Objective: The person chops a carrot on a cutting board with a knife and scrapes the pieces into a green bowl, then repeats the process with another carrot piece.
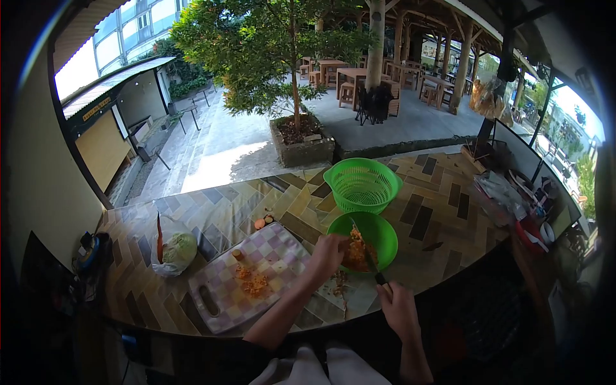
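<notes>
My right hand (399, 309) grips the dark handle of a knife (371, 262), its blade angled down into the green bowl (389, 236). Over the bowl's left rim is my left hand (328, 255), fingers closed; whatever they hold is hidden. Chopped orange carrot (357, 251) lies in the bowl, and a shiny metal piece, perhaps cutlery, shows near its far side. To the left, a checkered cutting board (218, 282) carries more chopped carrot and a short carrot stub (238, 255).
A green colander (363, 183) stands behind the bowl. Carrot ends (264, 222) lie beyond the board. At left sit a cabbage (180, 248) in a plastic bag and a whole carrot (160, 239). Scraps (340, 285) litter the table near the bowl; plastic bags (504, 196) lie at right.
</notes>
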Demonstrator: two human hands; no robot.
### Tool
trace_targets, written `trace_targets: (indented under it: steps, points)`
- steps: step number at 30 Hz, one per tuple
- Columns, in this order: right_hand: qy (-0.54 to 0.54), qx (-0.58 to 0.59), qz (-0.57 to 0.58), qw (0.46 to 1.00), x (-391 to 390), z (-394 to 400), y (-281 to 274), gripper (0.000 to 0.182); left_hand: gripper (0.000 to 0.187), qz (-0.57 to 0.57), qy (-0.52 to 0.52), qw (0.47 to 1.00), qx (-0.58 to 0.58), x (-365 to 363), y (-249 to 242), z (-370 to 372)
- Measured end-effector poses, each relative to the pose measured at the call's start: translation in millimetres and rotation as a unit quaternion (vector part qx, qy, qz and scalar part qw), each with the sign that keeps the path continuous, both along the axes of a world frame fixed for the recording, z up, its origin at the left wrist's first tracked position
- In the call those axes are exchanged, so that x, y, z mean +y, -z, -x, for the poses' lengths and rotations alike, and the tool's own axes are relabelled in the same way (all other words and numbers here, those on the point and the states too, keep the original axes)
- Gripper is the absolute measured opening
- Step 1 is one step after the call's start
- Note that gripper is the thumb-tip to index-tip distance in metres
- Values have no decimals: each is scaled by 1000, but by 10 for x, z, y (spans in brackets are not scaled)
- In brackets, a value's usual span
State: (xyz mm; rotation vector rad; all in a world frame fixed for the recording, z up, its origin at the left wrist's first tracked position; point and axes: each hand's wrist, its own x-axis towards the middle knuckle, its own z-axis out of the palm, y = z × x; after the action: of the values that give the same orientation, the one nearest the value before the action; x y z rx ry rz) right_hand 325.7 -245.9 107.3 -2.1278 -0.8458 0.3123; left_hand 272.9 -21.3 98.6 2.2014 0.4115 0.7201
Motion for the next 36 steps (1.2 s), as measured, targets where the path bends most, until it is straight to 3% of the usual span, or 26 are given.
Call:
trace_targets:
  steps: [7, 13, 16, 19, 22, 25, 28, 31, 34, 36]
  points:
    - [31, -12, 0, 999, -77, 35, -110, 34, 33, -78, -68, 975, -196, -49, 296, -484]
    - [48, 23, -10, 999, -56, -15, 4, 34, 29, 73, 19, 993, -96, -304, 141, -327]
    - [54, 19, -14, 998, -56, -47, 27, 34, 28, 50, 84, 995, -12, -271, 123, -208]
    - [58, 22, -20, 998, -41, -32, -9, 34, 30, 0, 67, 996, 51, -138, 135, -162]
    - [57, 27, -18, 998, -14, -28, 0, 34, 29, -28, 0, 999, -24, -85, 52, -229]
    - [55, 30, -20, 998, 14, -17, 11, 34, 28, 72, 23, 992, -102, -181, -80, -266]
    - [50, 32, -28, 998, 39, -25, 92, 34, 27, 89, 30, 989, -118, -282, 47, -311]
    - [58, 83, -37, 994, 56, -4, 24, 35, 26, 24, 46, 989, -141, -359, 189, -291]
    - [69, 115, -53, 990, 55, -9, 46, 35, 25, 39, 82, 988, -125, -412, 202, -186]
    - [72, 117, -59, 989, 50, -18, 82, 35, 26, 46, 111, 992, -26, -345, 106, -133]
